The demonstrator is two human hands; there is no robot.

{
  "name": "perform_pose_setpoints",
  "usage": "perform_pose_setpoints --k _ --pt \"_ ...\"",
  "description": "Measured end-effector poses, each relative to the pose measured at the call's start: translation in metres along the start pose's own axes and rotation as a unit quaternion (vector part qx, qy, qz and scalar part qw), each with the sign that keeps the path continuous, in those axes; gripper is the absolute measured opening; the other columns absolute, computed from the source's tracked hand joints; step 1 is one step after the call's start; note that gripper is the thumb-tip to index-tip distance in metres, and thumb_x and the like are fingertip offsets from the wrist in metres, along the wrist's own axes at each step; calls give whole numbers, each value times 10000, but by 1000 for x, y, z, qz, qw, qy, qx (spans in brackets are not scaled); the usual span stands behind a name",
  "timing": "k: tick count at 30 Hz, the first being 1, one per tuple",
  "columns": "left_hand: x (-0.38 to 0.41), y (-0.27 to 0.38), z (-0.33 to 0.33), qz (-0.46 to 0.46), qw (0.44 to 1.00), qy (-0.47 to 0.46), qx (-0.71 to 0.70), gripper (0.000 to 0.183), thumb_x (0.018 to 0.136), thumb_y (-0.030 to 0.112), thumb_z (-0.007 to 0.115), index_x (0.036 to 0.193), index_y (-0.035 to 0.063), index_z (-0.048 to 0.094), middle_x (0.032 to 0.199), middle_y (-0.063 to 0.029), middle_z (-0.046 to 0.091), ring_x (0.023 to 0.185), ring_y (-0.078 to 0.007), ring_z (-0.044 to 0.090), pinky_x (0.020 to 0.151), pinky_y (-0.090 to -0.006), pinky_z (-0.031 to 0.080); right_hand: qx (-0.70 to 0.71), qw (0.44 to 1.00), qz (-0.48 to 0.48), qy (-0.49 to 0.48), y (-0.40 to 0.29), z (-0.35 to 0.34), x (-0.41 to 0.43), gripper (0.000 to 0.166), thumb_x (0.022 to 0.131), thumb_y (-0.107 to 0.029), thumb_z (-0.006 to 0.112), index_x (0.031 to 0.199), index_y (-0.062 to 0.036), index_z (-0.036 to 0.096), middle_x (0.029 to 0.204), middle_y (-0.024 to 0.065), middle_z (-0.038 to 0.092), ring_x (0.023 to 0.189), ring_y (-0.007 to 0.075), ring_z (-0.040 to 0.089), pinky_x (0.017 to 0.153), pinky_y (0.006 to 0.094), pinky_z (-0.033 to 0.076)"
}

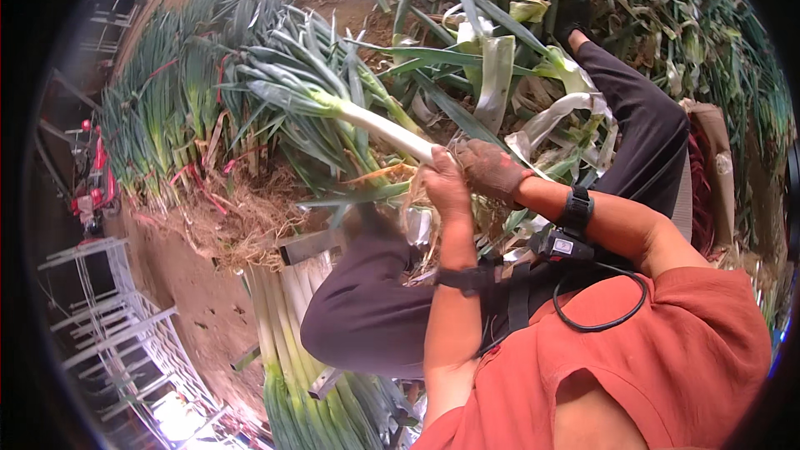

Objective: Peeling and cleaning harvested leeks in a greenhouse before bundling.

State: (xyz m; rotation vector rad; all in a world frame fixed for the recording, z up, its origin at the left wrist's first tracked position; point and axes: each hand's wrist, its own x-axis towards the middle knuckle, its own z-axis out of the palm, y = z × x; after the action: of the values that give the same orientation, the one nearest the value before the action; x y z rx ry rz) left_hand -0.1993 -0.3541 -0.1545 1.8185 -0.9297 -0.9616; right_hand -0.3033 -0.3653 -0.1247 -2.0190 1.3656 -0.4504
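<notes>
My left hand (445, 182) is closed around the lower white shaft of a large green onion (381, 126). Its green leaves point up and to the left. Close against my left hand, at the onion's lower end, is my gloved right hand (494, 165) with curled fingers. What those fingers pinch is hidden. Peeled, pale outer leaves (497, 78) lie in a loose heap beyond my hands and between my legs. A bundle of trimmed green onions (287, 325) with clean white shafts lies beside my left knee, across metal bars (325, 381).
Untrimmed onion bundles (181, 100), tied with red string, stand at left with tangled roots (231, 225). More onion leaves (675, 25) are piled at upper right. A cardboard box (715, 162) sits by my right leg. White metal racks (125, 325) stand on the dirt floor (194, 306).
</notes>
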Motion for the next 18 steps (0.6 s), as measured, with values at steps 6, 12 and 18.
perform_pose_setpoints --k 6,12,18 --pt "-20 11 -8 17 992 72 105 544 934 418 347 789 -51 581 689 -234 591 675 -413 562 617 -445 431 153 976 154 37 5 22 0 413 895 -363 425 994 16 558 945 259 578 937 383 554 788 423 426" --pt "-30 0 -1 74 992 78 68 490 943 341 332 877 -65 598 710 -246 600 652 -420 564 593 -455 423 242 940 240 22 -13 1 10 459 891 -405 411 965 9 596 980 218 599 951 358 560 816 391 416" --pt "-37 -41 6 -70 984 -43 156 470 920 319 373 782 -66 604 703 -264 586 667 -401 576 611 -439 428 395 888 232 -32 7 -27 18 426 880 -395 492 998 -7 618 850 69 614 780 145 548 711 279 431"
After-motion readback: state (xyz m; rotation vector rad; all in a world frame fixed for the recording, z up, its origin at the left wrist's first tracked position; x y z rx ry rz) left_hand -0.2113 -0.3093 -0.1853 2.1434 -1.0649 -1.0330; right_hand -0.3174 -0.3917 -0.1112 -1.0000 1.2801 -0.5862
